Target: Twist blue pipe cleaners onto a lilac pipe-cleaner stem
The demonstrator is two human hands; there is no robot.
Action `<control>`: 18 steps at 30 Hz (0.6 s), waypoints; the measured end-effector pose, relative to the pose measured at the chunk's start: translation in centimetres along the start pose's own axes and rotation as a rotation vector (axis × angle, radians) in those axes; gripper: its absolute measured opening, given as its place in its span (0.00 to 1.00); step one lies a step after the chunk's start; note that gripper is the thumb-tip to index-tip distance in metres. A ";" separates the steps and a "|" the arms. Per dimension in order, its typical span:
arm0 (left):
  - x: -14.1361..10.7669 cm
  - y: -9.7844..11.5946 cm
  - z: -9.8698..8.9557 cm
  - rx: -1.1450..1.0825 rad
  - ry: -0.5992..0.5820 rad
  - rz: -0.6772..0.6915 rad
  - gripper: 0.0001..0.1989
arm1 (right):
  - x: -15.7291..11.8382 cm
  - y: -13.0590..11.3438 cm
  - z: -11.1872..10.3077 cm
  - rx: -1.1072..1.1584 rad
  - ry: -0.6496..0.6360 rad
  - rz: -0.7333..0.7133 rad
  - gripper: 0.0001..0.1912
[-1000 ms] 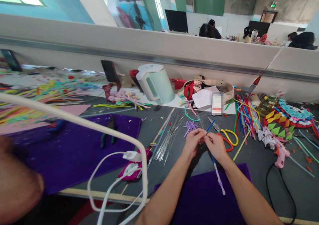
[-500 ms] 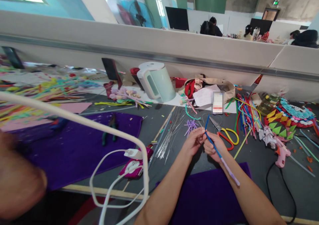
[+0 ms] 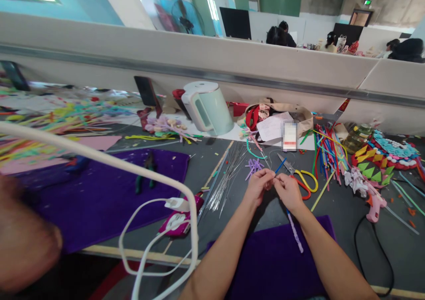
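Note:
Both hands meet over the dark table, their fingertips close together. A thin blue pipe cleaner [image 3: 280,165] with a lilac lower end [image 3: 295,235] runs between them, its middle hidden behind my right hand [image 3: 287,192]. The right fingers are closed on it. My left hand [image 3: 260,186] pinches at the same spot, its fingertips against the blue stem. Fine wire [image 3: 268,161] shows just above the left fingers; whether they hold it too is unclear. Scissors [image 3: 300,176] with red and yellow handles lie beside the right hand, and short purple pieces [image 3: 254,168] lie beyond the left.
Left of my arms are thin metal wires [image 3: 222,189], a pink power strip [image 3: 177,222] with white cables, and pliers [image 3: 146,173] on purple cloth. A kettle [image 3: 212,107] stands behind. Coloured stems [image 3: 328,153] and a glue gun [image 3: 376,207] lie right. Another person's blurred arm [image 3: 26,238] is at left.
The blue pipe cleaner has tilted: its top leans further right and its lilac end has swung left and down. My right hand has turned over, its back now facing up.

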State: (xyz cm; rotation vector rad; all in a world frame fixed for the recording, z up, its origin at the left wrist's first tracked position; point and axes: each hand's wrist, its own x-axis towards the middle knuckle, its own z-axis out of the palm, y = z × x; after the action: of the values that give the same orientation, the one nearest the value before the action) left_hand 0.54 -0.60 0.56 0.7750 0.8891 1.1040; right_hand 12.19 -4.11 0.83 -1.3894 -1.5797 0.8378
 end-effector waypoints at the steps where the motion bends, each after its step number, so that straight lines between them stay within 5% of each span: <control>1: 0.0 -0.1 0.0 0.025 0.005 0.013 0.09 | -0.1 0.0 -0.1 -0.130 0.018 -0.030 0.12; 5: 0.0 -0.2 0.0 0.138 0.033 0.072 0.06 | -0.6 -0.1 0.0 -0.477 0.062 -0.078 0.12; 8: -0.1 0.1 0.0 0.129 0.035 0.061 0.07 | -0.6 -0.2 0.2 -0.388 0.081 -0.058 0.12; 11: -0.1 0.4 0.0 -0.012 -0.024 -0.014 0.10 | -0.3 -0.5 0.4 0.096 0.007 0.032 0.14; 15: -0.3 0.8 0.0 -0.124 -0.097 -0.058 0.11 | 0.1 -0.9 0.3 0.890 -0.272 0.266 0.15; 18: -0.4 1.0 0.0 -0.146 -0.094 -0.056 0.12 | 0.1 -0.8 -0.1 1.196 -0.477 0.366 0.13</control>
State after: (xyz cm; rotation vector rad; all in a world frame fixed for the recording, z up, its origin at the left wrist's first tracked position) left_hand 0.04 -0.77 1.48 0.6715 0.7385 1.0621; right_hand 11.91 -4.10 1.62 -0.5787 -0.7663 2.0019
